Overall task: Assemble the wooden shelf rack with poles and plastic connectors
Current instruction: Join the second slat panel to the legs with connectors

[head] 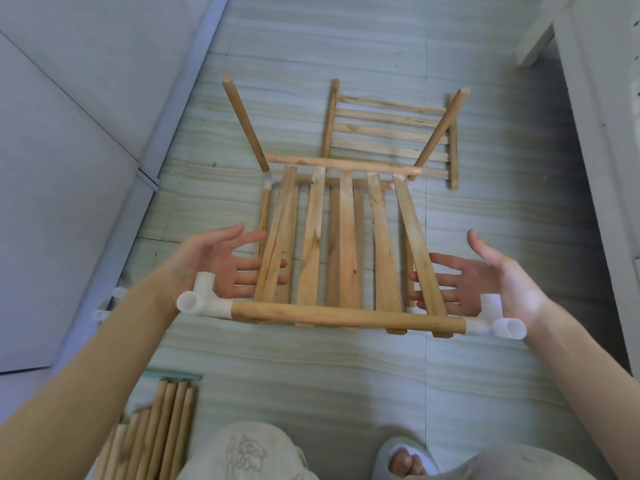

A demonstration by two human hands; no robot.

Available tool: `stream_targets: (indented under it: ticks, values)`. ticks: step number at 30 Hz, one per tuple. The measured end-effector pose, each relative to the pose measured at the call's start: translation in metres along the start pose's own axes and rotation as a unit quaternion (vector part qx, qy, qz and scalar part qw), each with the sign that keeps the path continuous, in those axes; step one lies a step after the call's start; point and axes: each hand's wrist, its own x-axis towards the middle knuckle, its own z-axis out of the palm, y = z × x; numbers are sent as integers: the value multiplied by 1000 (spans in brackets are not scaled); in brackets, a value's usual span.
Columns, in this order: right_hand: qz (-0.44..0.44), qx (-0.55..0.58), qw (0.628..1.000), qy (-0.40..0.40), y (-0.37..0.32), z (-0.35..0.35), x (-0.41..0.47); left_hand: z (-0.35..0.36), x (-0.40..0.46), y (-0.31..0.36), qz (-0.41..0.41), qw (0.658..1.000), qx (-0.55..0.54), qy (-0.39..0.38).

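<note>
Head view: the slatted shelf sits mid-frame, carried on both hands. The left hand at 9 o'clock and the right hand at 3 o'clock lie palm-up, fingers straight beneath the slats. White connectors cap the near pole. Spare poles lie at 7 o'clock, another shelf at 12.

Bare floor nearside — spare poles crowd left.

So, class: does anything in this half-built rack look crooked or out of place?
Yes. The two far poles lean outward instead of standing straight, and the shelf sits tilted on both open hands.
</note>
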Motion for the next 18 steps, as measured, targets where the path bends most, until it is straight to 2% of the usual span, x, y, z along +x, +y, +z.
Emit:
stream_targets:
  ticks: [10, 18]
  values:
    - [-25, -42, 998, 41, 7, -3, 8, -1, 5, -8, 35, 998, 16, 45]
    - [-40, -69, 995, 61, 9, -4, 13, -3, 7, -8, 55, 997, 32, 44]
